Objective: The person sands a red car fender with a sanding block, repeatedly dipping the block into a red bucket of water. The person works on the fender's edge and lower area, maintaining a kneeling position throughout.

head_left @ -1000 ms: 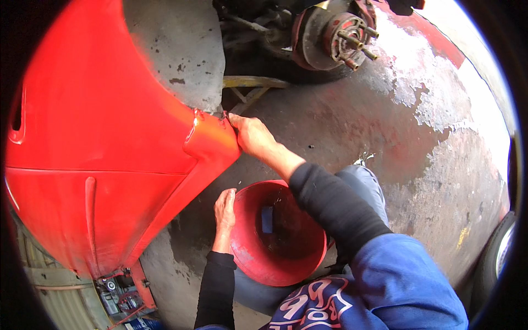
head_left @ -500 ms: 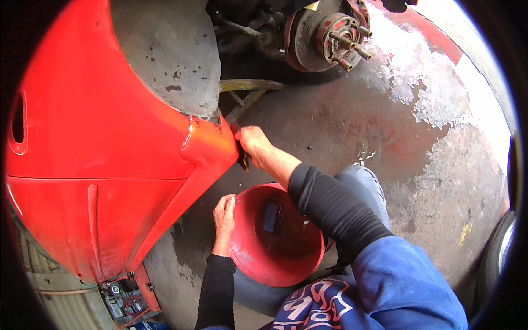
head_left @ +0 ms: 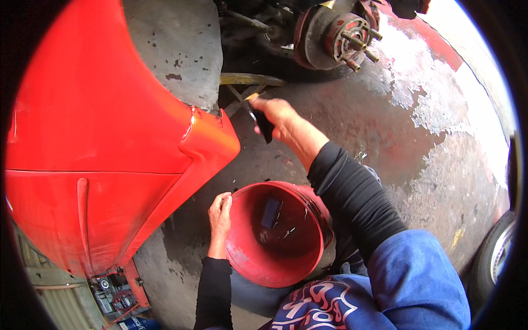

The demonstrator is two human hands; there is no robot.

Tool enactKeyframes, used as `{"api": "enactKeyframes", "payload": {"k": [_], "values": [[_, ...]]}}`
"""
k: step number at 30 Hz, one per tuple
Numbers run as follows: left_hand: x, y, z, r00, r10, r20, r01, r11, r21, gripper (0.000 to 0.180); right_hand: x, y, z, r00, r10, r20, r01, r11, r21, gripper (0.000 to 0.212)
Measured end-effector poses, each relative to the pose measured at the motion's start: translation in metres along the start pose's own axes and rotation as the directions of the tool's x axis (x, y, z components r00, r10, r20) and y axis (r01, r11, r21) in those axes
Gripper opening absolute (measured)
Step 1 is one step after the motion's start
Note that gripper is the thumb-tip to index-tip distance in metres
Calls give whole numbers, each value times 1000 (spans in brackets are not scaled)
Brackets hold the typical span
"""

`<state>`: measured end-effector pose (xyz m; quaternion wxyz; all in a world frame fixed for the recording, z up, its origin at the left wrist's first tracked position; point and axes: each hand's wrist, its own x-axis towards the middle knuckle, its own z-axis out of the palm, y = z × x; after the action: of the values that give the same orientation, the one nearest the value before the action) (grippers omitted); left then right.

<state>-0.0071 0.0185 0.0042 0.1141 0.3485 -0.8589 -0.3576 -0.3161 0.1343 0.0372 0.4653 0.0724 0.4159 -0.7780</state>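
My left hand [head_left: 220, 215] is closed on the left rim of a red bucket [head_left: 242, 257], fingers over its edge. Inside the bucket lie a bluish rectangular piece [head_left: 270, 213] and thin pale shreds [head_left: 290, 232]. My right hand [head_left: 276, 116] grips a flat black tool [head_left: 265, 127] with a yellow-orange end; its exact kind is unclear. That hand is in the air beyond the bucket, apart from the corner of the glossy red car body panel [head_left: 212, 144] on its left. Dark spots and ragged pale marks show along the panel's upper edge.
A bare wheel hub with brake disc and studs [head_left: 344, 41] stands at the far side. A grey wheel-arch liner [head_left: 176, 49] and a yellow metal brace [head_left: 250, 79] are near it. A tyre [head_left: 489, 258] is at the right, and dark equipment [head_left: 113, 294] lies lower left.
My right hand has moved away from the panel corner, to the right and farther from me, carrying the black tool. More pale shreds show at the bucket. My left hand stays on the rim.
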Motion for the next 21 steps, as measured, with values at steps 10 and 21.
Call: {"api": "enactKeyframes", "payload": {"k": [10,21], "values": [[2,13,1,996,-66,57,69,997,-47,34,3,44,45,994,-83,76,65,975,214,19],[4,9,1,997,-62,54,63,998,-18,33,-46,37,49,994,-101,37,106,974,-198,20]]}}
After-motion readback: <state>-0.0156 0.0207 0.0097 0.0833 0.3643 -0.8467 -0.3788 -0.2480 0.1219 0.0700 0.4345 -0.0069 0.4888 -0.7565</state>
